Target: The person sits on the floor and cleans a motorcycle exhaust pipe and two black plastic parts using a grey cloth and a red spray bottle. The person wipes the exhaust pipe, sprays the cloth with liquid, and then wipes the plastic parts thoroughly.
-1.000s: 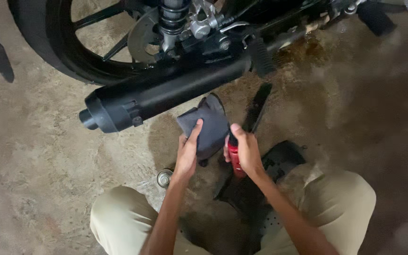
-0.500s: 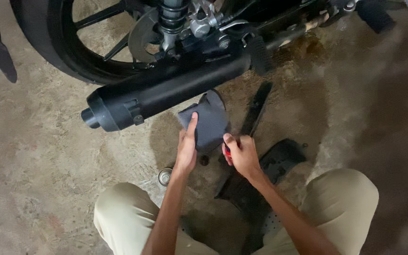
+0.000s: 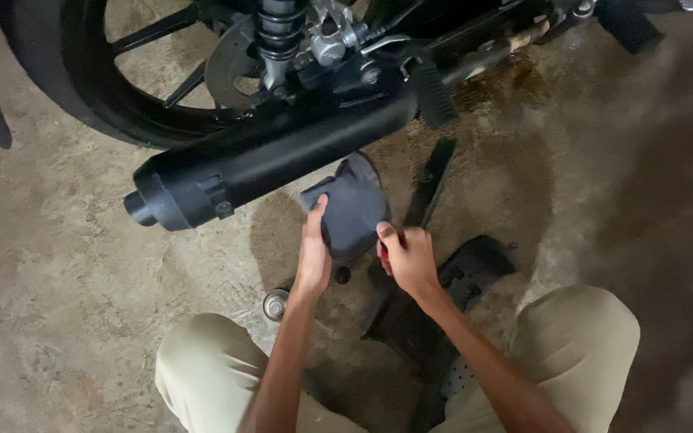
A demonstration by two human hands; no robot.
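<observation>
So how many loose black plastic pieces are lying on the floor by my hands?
2: a long narrow black plastic strip beside the grey cloth, and a broad black plastic panel under the right hand. More may be hidden.

Matt black metal exhaust pipe, soft grey cloth, rough concrete floor.

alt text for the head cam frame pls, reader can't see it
A crouching person's left hand holds a dark grey cloth while the right hand grips a red-handled tool, just below a motorcycle's black exhaust pipe. Black plastic panels lie on the concrete floor.
</observation>
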